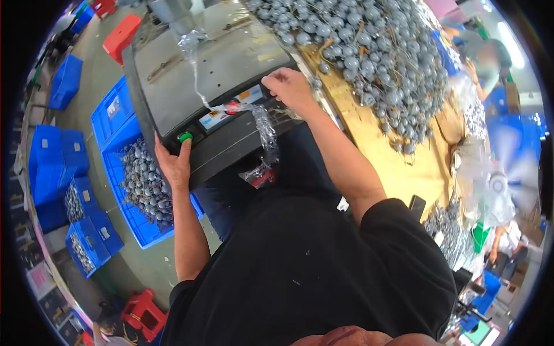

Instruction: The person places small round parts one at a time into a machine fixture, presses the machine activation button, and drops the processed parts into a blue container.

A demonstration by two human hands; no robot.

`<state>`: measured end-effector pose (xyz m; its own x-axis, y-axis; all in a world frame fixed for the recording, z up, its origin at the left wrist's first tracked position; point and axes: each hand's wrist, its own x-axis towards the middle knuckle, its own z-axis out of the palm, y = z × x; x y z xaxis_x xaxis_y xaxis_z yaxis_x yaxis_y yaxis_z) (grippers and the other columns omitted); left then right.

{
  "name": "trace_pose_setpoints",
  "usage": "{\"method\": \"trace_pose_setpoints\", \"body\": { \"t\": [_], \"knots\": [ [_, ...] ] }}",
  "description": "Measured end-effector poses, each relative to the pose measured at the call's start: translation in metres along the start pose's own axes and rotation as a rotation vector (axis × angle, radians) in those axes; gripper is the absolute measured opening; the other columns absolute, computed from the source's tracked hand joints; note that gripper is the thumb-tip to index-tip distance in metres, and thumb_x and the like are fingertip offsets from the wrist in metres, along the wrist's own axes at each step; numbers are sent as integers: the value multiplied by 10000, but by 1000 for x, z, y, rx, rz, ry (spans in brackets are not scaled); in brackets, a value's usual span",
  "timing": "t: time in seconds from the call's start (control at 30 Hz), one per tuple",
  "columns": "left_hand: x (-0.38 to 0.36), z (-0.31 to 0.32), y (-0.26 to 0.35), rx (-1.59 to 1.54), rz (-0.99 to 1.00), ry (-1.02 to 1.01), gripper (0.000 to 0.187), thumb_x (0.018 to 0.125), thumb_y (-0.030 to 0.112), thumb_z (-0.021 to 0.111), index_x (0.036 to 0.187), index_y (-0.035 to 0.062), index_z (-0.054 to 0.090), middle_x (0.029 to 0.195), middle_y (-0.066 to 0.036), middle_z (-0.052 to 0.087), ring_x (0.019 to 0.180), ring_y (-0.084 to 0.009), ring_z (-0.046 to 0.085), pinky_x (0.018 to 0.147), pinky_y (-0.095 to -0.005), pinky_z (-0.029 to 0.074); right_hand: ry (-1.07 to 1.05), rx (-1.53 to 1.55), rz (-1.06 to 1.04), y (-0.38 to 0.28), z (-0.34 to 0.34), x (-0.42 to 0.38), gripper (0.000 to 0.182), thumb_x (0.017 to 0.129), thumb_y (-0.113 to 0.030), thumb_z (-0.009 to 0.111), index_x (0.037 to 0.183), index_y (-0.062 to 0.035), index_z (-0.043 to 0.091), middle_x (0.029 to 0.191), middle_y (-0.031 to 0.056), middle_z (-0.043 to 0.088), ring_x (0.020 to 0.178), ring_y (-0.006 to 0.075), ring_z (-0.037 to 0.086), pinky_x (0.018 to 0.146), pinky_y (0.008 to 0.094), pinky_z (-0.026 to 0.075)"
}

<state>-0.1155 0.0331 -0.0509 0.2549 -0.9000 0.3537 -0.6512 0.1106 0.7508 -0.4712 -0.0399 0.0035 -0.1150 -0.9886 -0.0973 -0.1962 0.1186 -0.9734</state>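
Note:
A machine [190, 69] with a flat grey top and black front panel stands before me. My left hand [175, 164] is at its front left corner, thumb on a green button [184, 137], fingers stretched along the side. My right hand [290, 90] is at the panel's right end with fingers curled in; what lies under them is hidden. Between the hands are a red button [232, 108] and colored labels. A strip of clear plastic film [264, 130] runs across the machine top and hangs over the front edge.
Grey round balls with stems [375, 52] are heaped on the wooden table [398, 179] at right. A blue crate [138, 230] of similar balls stands at left, near more blue bins [49, 155] and a red stool [143, 314]. A fan [497, 183] and another person [490, 60] are at far right.

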Motion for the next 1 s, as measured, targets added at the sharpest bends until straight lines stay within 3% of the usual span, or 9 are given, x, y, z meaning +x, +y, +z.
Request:
{"method": "trace_pose_setpoints", "body": {
  "t": [0.1, 0.27, 0.33, 0.43, 0.67, 0.77, 0.8, 0.9, 1.0],
  "knots": [
    [1, 5, -11, -105, -8, 7, 906, 813, 236, 877, 1518, -79, 402, 1409, -225, 540, 1303, -323, 541, 1128, -399, 408, 19, -306, -244, -29, -36, -33, 302, 893, -282, 770, 1004, -2, 743, 887, 75, 754, 758, 115, 684, 699, 266, 545],
    [-1, 5, 3, -307, -42, -50, 854, 844, 197, 869, 1509, -85, 414, 1438, -205, 524, 1308, -274, 536, 1127, -378, 411, 293, -506, -207, -50, -128, -99, 266, 881, -227, 796, 1050, -26, 756, 876, 55, 749, 800, 94, 671, 737, 267, 545],
    [-1, 4, 7, -189, -19, -32, 851, 849, 217, 869, 1507, -83, 420, 1444, -214, 521, 1320, -285, 530, 1134, -384, 405, 509, -629, -154, -44, -171, -117, 260, 885, -274, 758, 1021, -53, 755, 916, 114, 767, 801, 238, 740, 739, 344, 574],
    [-2, 3, 5, -89, 0, -10, 860, 853, 259, 869, 1507, -79, 424, 1461, -228, 512, 1350, -314, 510, 1154, -399, 384, 720, -952, -129, -37, -215, -125, 428, 866, -378, 779, 1140, -55, 715, 1054, 157, 724, 982, 327, 705, 850, 443, 554],
    [-1, 0, 9, -104, -13, -31, 865, 858, 270, 863, 1513, -77, 418, 1474, -227, 506, 1370, -321, 493, 1169, -401, 363, 591, -1133, 105, -20, -227, -94, 557, 804, -476, 799, 1126, -37, 677, 984, 167, 708, 964, 352, 697, 835, 473, 542],
    [0, 1, 1, -106, -33, -37, 871, 854, 273, 864, 1515, -77, 416, 1475, -226, 505, 1377, -320, 485, 1177, -401, 351, 624, -768, 11, -26, -250, -93, 511, 813, -457, 791, 1063, -29, 666, 852, 120, 693, 818, 272, 698, 727, 412, 553],
    [-1, 2, 0, -113, -43, -43, 875, 852, 275, 865, 1515, -77, 415, 1477, -225, 504, 1380, -319, 482, 1180, -401, 346, 589, -487, 102, -47, -254, -95, 402, 873, -411, 733, 1019, -42, 668, 744, 61, 637, 667, 179, 618, 578, 338, 488],
    [-2, 4, 7, -230, -41, -42, 878, 850, 261, 865, 1520, -77, 409, 1483, -223, 499, 1384, -307, 476, 1180, -397, 346, 475, 323, -58, -56, -303, -84, 299, 947, -345, 666, 973, -48, 660, 841, 32, 663, 616, 124, 494, 524, 293, 382],
    [1, 3, -1, -163, -17, -55, 851, 856, 206, 857, 1520, -77, 407, 1478, -219, 500, 1361, -292, 497, 1164, -383, 371, 319, 736, -288, -107, -311, -86, 240, 992, -291, 595, 999, -57, 650, 890, 57, 668, 618, 128, 454, 502, 298, 325]
  ]
}}
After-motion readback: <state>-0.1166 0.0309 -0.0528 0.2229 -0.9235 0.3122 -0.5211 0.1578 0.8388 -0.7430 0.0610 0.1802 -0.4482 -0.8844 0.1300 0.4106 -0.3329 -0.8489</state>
